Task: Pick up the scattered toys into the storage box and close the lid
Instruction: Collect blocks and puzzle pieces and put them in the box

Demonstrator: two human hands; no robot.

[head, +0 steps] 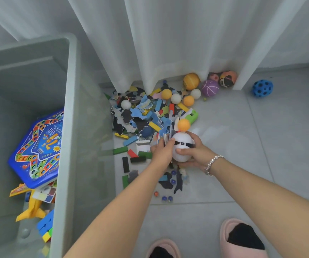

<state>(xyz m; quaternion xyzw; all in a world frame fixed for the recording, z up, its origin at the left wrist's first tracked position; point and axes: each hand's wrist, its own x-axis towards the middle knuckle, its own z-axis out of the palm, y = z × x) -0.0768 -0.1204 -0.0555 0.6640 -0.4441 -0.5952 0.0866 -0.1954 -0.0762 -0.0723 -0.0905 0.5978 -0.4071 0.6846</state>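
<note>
- Two hands meet over the toy pile: right hand (190,155) grips a white egg toy (182,148); left hand (162,150) pinches puzzle pieces (166,138).
- Open box (70,112) stands left, its rim beside the pile.

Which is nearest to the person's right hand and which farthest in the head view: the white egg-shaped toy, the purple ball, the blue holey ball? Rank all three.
From the right hand:
1. White egg-shaped toy, held in that hand.
2. Purple ball, beyond the pile, by the curtain.
3. Blue holey ball, far right, alone on the tiles.

A home; white curtains (168,43), tiled floor (252,146), pink slippers (243,237), scattered toys (150,116).
</note>
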